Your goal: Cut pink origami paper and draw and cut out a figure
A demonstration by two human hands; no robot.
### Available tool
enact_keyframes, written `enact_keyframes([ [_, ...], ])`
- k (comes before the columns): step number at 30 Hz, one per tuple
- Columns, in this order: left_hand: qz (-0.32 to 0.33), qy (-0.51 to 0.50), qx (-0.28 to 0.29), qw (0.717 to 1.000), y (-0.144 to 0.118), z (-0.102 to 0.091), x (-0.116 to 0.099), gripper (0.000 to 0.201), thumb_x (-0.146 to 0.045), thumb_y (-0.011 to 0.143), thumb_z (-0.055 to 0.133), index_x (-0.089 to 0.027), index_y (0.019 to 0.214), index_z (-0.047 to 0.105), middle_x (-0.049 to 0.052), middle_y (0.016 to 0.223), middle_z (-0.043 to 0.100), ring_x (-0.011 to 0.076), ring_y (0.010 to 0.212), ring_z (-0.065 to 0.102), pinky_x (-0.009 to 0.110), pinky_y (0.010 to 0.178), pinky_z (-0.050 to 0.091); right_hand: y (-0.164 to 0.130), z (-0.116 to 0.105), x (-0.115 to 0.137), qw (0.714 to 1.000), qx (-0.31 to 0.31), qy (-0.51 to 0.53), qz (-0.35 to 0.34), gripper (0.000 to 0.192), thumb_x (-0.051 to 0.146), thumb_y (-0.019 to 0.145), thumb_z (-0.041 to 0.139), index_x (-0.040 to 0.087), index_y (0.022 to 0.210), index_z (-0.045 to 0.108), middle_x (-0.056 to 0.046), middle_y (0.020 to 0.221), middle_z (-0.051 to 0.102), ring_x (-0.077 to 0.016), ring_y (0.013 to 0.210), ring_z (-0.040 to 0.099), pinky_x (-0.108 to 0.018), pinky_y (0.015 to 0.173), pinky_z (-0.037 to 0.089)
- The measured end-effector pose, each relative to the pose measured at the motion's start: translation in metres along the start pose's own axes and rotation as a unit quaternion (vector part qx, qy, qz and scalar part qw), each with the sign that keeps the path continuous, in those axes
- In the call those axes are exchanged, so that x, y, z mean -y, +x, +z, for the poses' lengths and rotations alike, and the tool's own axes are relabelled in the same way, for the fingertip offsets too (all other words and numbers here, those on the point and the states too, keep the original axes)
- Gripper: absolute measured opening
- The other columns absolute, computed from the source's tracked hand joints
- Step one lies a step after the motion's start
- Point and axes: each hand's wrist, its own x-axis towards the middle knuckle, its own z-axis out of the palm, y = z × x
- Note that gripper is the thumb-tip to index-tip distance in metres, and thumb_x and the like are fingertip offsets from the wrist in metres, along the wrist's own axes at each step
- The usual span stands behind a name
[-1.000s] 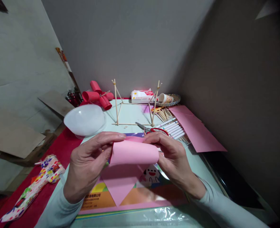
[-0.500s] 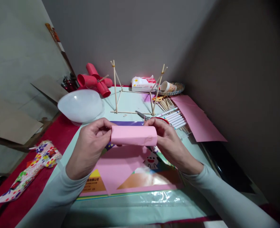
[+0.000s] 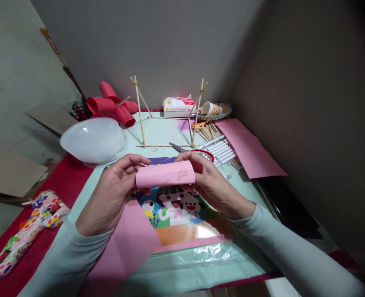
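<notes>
- Both hands share one grip on a rolled pink paper tube (image 3: 165,174), held level above the worktop (image 3: 170,132); the left hand (image 3: 111,192) pinches its left end with thumb under and fingers over the top edge, and the right hand (image 3: 212,181) closes round its right end the same way.
- The tube lies crosswise between the two hands, its seam side toward the camera, with faint pencil lines showing on the surface.
- Straight below the tube lies a cartoon-printed paper pack (image 3: 176,206) in clear wrapping, flat on the worktop.
- A loose pink sheet (image 3: 126,247) lies under the left forearm, overlapping the pack's left edge.
- Just behind the right hand sit red-handled scissors (image 3: 201,152), partly hidden by the fingers.
- Beside the scissors, to the right, a row of white marker pens (image 3: 221,147) lies side by side, with a bundle of wooden sticks (image 3: 209,132) behind them.
- A second pink sheet (image 3: 247,146) lies flat further right, near the dark wall.
- Behind the hands stands a stick frame (image 3: 167,119), two tied upright pairs joined by a base.
- A clear plastic bowl (image 3: 91,140) rests at the left; I cannot tell whether anything is in it.
- At the back, a woven plate (image 3: 224,110) holds a paper cup (image 3: 210,109) lying on its side, with a tissue pack (image 3: 178,107) next to it.
- Red paper tubes (image 3: 111,107) are clustered at the back left.
- A flower-print wrapper (image 3: 24,235) lies on the red cloth (image 3: 61,185) at the left edge.
</notes>
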Motion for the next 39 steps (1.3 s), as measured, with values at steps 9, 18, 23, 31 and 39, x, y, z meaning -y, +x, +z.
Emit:
enact_keyframes([
  [9,0.051,0.071,-0.055,0.995,0.020,0.017,0.053,0.024,-0.039,0.091,0.052,-0.020,0.102,0.059,0.000,0.067,0.065,0.0178,0.054,0.065,0.028,0.050,0.051,0.013,-0.014,-0.028,0.992,-0.110,-0.011,-0.068,0.024,0.016,0.074,0.074,0.021,0.094,0.062,0.003,0.082,0.061,-0.0085,0.057,0.053,-0.022,0.052,0.041],
  [18,0.029,-0.117,0.042,0.992,0.015,0.015,0.035,0.028,-0.041,0.092,0.058,-0.022,0.113,0.052,0.001,0.093,0.069,0.0203,0.086,0.071,0.036,0.079,0.057,0.015,-0.006,-0.021,0.987,-0.108,0.118,0.017,0.034,0.018,0.063,0.081,0.018,0.088,0.058,0.004,0.075,0.061,-0.0074,0.057,0.052,-0.019,0.050,0.045],
  [23,0.068,-0.076,0.035,0.994,0.011,0.014,0.030,0.021,-0.037,0.093,0.060,-0.026,0.108,0.050,-0.001,0.096,0.066,0.0183,0.087,0.070,0.032,0.078,0.056,0.010,-0.003,-0.018,0.985,-0.094,0.136,0.047,0.035,0.017,0.063,0.081,0.019,0.086,0.056,0.003,0.078,0.062,-0.0077,0.060,0.054,-0.018,0.051,0.046],
  [31,0.102,-0.084,0.018,0.991,0.009,0.018,0.029,0.020,-0.032,0.089,0.067,-0.028,0.103,0.054,-0.003,0.095,0.062,0.0149,0.085,0.067,0.025,0.071,0.056,0.011,-0.007,-0.017,0.984,-0.089,0.141,0.067,0.038,0.016,0.062,0.080,0.019,0.087,0.052,0.004,0.077,0.060,-0.0067,0.058,0.054,-0.017,0.047,0.046],
  [39,0.033,-0.055,0.029,0.998,0.008,0.017,0.030,0.029,-0.046,0.090,0.064,-0.018,0.089,0.071,0.003,0.081,0.072,0.0232,0.082,0.071,0.031,0.066,0.058,0.007,-0.009,-0.012,0.994,-0.001,0.066,0.090,0.028,0.014,0.072,0.072,0.021,0.091,0.052,0.006,0.067,0.057,-0.0062,0.049,0.050,-0.017,0.046,0.044],
])
